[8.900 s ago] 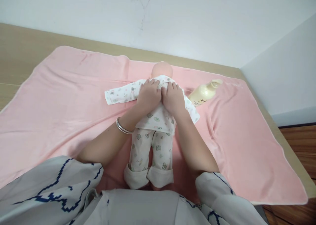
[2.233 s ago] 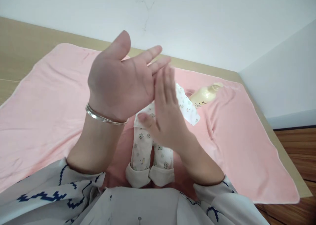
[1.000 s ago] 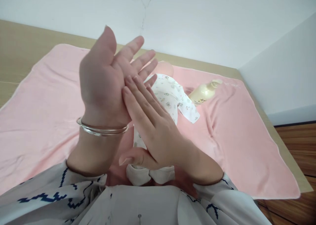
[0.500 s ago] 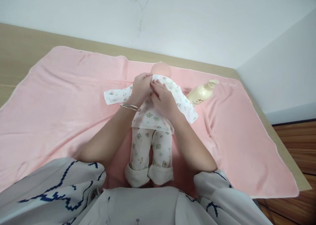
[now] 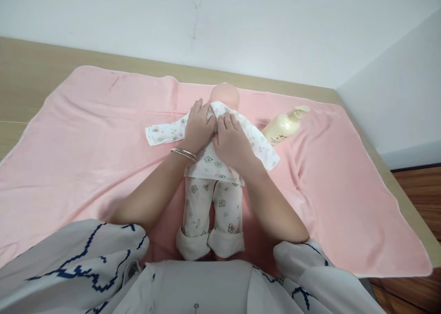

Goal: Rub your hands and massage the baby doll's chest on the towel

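A baby doll (image 5: 225, 95) lies along the middle, its head at the far end. It wears a white printed shirt (image 5: 208, 162) with its sleeves spread out, and matching printed trousers (image 5: 228, 208) with rolled-up cuffs. My left hand (image 5: 198, 129) rests on the left side of the shirt's chest, fingers stretched toward the collar. Beside it my right hand (image 5: 232, 142) lies flat on the chest, fingers pointing away from me. The two hands nearly meet over the middle of the shirt, and they cover much of its front.
A pale yellow pump bottle (image 5: 284, 126) lies on its side by the doll's right-hand sleeve. Under everything spreads a pink blanket (image 5: 96, 144) on a wooden table (image 5: 27, 66). A white wall (image 5: 138, 25) stands behind, with another at the right.
My left fingers were bunched at the collar and are now spread on the chest. My right hand has slid slightly toward me and to the right. The view has shifted slightly.
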The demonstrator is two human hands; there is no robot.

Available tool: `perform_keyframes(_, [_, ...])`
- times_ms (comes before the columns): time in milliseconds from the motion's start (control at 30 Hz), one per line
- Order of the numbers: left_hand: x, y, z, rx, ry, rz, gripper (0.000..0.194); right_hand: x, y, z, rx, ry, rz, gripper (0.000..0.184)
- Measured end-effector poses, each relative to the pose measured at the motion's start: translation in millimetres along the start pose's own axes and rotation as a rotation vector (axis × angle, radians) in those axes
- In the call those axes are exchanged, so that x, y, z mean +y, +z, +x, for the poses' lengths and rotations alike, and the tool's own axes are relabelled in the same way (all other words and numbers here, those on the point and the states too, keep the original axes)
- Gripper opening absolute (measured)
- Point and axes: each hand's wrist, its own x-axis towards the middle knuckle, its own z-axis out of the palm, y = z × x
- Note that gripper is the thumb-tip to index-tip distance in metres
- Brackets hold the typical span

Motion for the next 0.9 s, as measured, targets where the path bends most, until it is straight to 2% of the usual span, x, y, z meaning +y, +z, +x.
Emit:
perform_keyframes(67, [-2.2, 2.1, 0.8, -0.004, -0.004, -0.003, 0.051, 6.6, 5.3, 10.5, 0.026, -0.042, 0.059, 0.066])
perform_keyframes(133, [1.9, 2.6, -1.3, -0.044, -0.013, 0.021, 0.051, 21.3, 8.4, 23.2, 0.045, 0.021, 0.117, 0.066])
perform_keyframes(233, [20.6, 0.4, -12.3, -0.107, -0.043, 0.112, 0.053, 44.2, 8.5, 36.2, 0.062, 0.169, 0.175, 0.071])
perform_keyframes(333, [43.3, -4.2, -27.2, -0.133, 0.004, 0.203, 0.049, 53.9, 6.5, 38.8, 0.047, 0.199, 0.15, 0.075])
perform_keyframes(400, [51.3, -8.1, -31.6, -0.143, 0.046, 0.229, 0.043, 51.2, 5.4, 35.6, 0.056, 0.183, 0.098, 0.075])
perform_keyframes(467, [49.0, -12.0, -27.7, -0.179, 0.079, 0.23, 0.038, 41.6, 4.6, 27.9, 0.074, 0.166, 0.039, 0.073])
perform_keyframes(600, [21.4, -16.4, -3.9, -0.248, 0.184, 0.216, 0.037, 7.7, 3.7, 0.0, 0.062, 0.139, -0.079, 0.07])
perform_keyframes(700, [5.2, -15.8, 5.1, -0.261, 0.207, 0.225, 0.039, -11.9, 3.3, -13.6, 0.03, 0.079, -0.134, 0.065])
perform_keyframes(767, [6.8, -15.5, 0.1, -0.271, 0.256, 0.285, 0.041, -11.1, 2.5, -9.5, 0.034, 0.068, -0.1, 0.061])
perform_keyframes(900, [31.9, -21.3, -19.0, -0.258, 0.282, 0.464, 0.042, 18.2, 1.4, 18.9, 0.053, 0.145, 0.022, 0.059])
